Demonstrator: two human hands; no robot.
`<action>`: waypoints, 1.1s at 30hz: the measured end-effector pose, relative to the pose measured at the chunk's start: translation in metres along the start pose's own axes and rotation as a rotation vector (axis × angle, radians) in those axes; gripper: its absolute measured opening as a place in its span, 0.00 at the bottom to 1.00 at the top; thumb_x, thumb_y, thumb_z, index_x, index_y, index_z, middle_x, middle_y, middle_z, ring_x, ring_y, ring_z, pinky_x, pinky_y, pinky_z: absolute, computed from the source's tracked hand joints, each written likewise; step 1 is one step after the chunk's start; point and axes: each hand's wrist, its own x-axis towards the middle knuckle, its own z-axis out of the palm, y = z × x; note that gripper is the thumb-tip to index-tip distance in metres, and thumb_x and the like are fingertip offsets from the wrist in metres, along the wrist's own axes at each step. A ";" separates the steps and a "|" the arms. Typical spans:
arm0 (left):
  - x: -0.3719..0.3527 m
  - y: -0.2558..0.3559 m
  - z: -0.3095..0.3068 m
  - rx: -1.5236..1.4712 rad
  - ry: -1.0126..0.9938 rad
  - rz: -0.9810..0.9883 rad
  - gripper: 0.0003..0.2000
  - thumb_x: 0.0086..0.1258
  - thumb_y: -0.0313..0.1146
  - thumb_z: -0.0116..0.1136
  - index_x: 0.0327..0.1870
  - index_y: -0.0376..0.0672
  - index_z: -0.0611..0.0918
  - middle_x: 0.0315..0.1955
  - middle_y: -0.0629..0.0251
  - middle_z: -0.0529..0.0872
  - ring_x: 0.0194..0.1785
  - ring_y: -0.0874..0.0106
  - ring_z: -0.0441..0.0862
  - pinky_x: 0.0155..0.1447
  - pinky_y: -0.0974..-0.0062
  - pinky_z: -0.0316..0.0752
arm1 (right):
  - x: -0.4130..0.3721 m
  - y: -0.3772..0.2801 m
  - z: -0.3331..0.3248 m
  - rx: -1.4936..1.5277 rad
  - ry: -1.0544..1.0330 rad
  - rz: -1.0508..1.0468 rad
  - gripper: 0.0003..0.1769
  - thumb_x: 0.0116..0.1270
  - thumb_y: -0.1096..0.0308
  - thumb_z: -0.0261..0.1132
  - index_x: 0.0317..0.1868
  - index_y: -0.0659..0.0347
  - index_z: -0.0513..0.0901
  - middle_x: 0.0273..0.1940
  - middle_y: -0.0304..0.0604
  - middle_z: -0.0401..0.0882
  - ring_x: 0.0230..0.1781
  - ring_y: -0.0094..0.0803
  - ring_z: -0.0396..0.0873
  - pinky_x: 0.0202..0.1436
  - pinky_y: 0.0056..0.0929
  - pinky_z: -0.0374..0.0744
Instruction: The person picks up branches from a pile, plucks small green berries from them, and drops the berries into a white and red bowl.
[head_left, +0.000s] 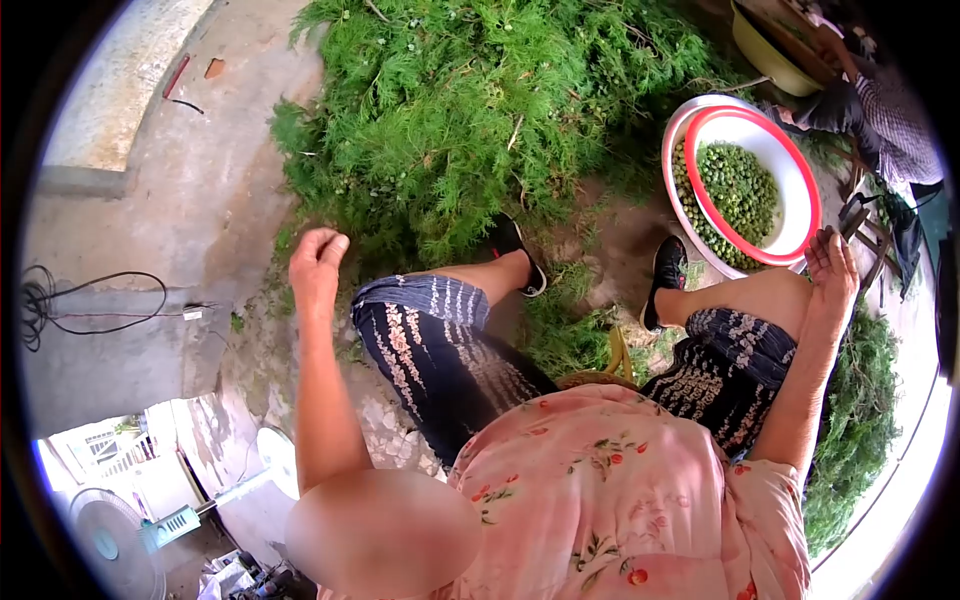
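Note:
My left hand [318, 260] is raised at the left, beside the edge of the green branch pile [450, 120], with its fingers curled together; whether anything small is between them cannot be made out. My right hand [832, 262] is at the right, above my knee, palm partly showing and fingers apart, with nothing seen in it. Just left of it, a white basin with a red rim [815, 205] holds green round fruits [735, 190]. That basin sits inside a larger pale basin [672, 150], which also has green fruits in it.
Another person [900, 125] sits at the upper right by a yellow basin [765, 60]. More green branches [855, 430] lie at the right. A coiled black cable [38, 308] is at the left, and a fan [115, 540] stands at the lower left.

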 end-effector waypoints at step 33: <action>0.019 -0.033 0.082 0.172 -0.398 0.000 0.08 0.53 0.32 0.61 0.34 0.41 0.84 0.29 0.60 0.85 0.34 0.70 0.82 0.44 0.75 0.74 | -0.035 -0.023 0.032 0.129 -0.093 0.016 0.08 0.65 0.70 0.60 0.41 0.66 0.78 0.36 0.44 0.80 0.35 0.31 0.79 0.41 0.28 0.78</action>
